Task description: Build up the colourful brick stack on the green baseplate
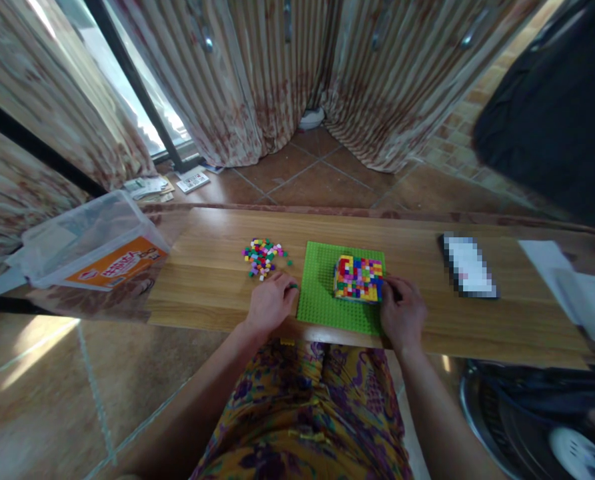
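A green baseplate [317, 293] lies on the wooden table in front of me. On it sits a block of many small multicoloured bricks [359, 279], stacked into a rough rectangle. My right hand [403, 310] rests at the block's right side, fingers curled against its edge by some blue bricks. Just left of the baseplate, my left hand [272, 303] pinches a small dark green brick [292, 286] between thumb and fingertips. Beyond that hand is a loose pile of tiny coloured bricks [262, 257].
A clear plastic box with an orange label [117, 263] stands at the table's left end. To the right lie a phone [470, 265] and white paper [550, 270]. Curtains [257, 80] hang past the far edge, and a dark draped shape [552, 120] is at upper right.
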Available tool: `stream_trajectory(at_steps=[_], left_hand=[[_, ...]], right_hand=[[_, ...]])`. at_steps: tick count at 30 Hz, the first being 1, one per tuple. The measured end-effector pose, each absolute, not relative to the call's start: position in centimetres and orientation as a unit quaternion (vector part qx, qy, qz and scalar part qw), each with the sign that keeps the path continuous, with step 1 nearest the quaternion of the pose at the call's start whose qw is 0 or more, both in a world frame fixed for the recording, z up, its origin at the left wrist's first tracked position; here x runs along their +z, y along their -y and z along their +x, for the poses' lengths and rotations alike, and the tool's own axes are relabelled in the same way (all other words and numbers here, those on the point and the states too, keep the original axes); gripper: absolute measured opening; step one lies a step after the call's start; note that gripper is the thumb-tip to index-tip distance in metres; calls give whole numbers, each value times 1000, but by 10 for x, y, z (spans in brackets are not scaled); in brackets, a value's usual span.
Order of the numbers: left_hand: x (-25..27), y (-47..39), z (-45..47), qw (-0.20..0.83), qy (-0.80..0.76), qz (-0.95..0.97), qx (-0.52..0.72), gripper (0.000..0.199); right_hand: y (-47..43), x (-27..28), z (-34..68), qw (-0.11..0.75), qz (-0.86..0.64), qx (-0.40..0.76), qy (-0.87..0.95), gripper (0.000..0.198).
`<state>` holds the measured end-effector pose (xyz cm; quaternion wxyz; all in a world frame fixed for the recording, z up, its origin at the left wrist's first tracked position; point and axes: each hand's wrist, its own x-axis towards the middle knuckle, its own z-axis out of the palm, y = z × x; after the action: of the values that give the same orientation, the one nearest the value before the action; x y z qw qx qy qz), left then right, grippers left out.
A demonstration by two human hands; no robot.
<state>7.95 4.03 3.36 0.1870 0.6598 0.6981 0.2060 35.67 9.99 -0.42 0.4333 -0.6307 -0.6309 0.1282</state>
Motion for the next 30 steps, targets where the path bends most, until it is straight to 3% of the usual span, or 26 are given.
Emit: stream_trajectory(at_steps=[5, 7, 11, 16, 19, 25, 30], left_hand=[[27, -40, 78, 181, -684, 669, 229, 11], [24, -40, 78, 176, -679, 672, 237, 11], [18, -39, 78, 162, -681, 668, 253, 12], [15, -38, 77, 155, -671, 675, 265, 12], [15, -37, 75, 142, -664, 682, 273, 12], [13, -36, 75, 121, -660, 683, 290, 13], [12, -37, 73, 121, -663, 677, 296, 11]], right_hand=[[-65, 33, 347, 483, -593, 64, 641, 26], [-35, 45, 333, 454, -515, 111, 718, 20], [20, 35, 291, 241, -355, 248, 869, 29], [34, 1, 256, 5, -429, 249, 868, 40], [29, -1, 249, -77, -454, 238, 855, 41], [24, 7, 251, -72, -486, 266, 830, 40], [37, 5, 263, 59, -495, 314, 808, 30]])
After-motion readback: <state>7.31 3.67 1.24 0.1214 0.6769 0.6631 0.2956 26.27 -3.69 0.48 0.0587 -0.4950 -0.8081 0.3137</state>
